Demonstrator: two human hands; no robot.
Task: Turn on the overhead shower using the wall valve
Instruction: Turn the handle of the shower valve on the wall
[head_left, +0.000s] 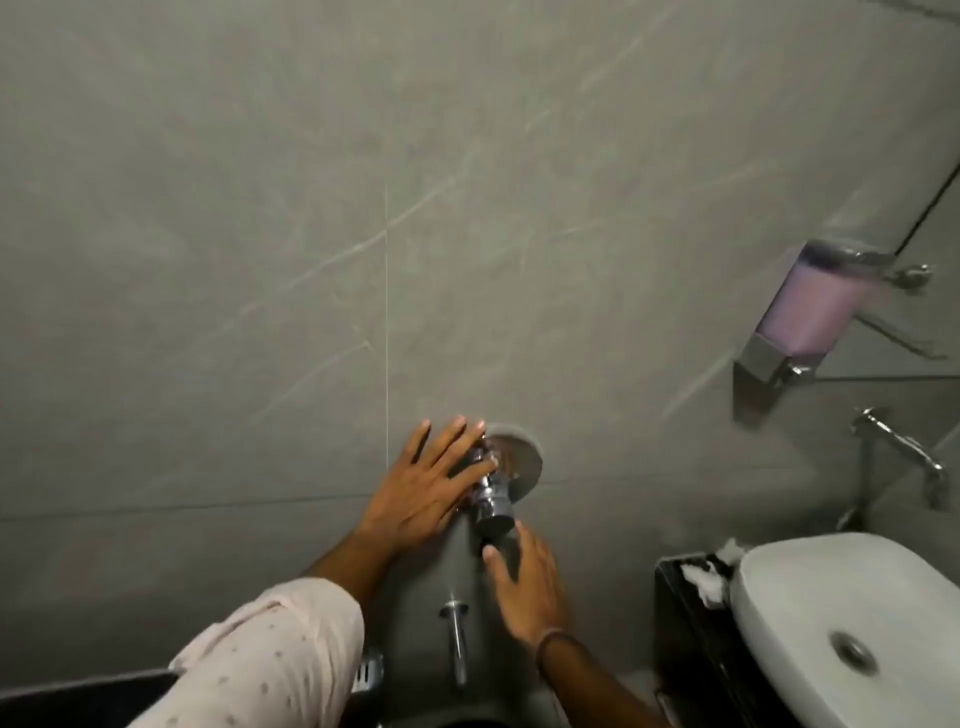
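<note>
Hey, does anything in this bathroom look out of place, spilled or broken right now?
Only one thing: white foam or crumpled tissue lies on the dark counter beside the basin. The wall valve looks intact.

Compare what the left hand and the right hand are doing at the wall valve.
The left hand lies spread over the upper side of the wall valve, fingers across its chrome handle; the right hand sits below it, thumb near the knob's end, gripping nothing. The left arm wears a pale dotted sleeve; the right wrist shows a thin band. Both are open-fingered.
</note>
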